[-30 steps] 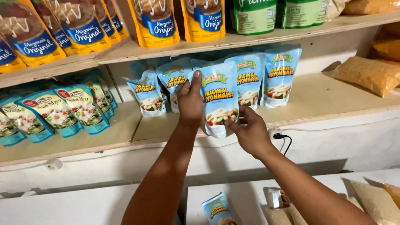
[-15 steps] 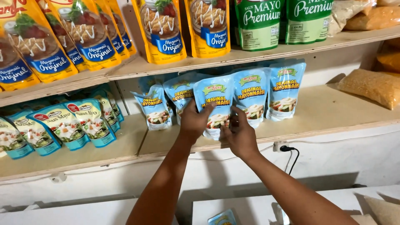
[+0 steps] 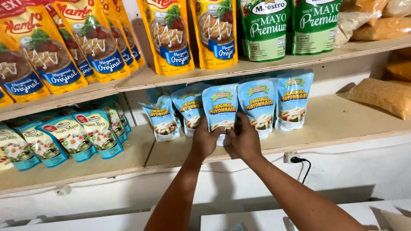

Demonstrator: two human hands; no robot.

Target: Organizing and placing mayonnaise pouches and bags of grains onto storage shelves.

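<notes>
Blue pouch [image 3: 220, 107] between both hands

Light-blue pouches [image 3: 220, 109] stand at centre, orange pouches [image 3: 169, 34] at twelve o'clock, green pouches [image 3: 265, 28] at one, teal pouches [image 3: 72, 137] at nine.

Both hands [image 3: 226, 141] raised, fingers curled together

Small grocery shop, sauce aisle w/ stocked shelves.

Plain wooden shelves [image 3: 325, 128] are carrying many copies of same goods, facing out in rows: yellow sauce pouches [image 3: 169, 34] and green mayo pouches [image 3: 265, 30] are standing up top, light-blue mayonnaise pouches [image 3: 257, 102] and teal pouches [image 3: 70, 137] are lining the lower board, clear bags of yellowish grain [image 3: 383, 96] are lying at right.
</notes>
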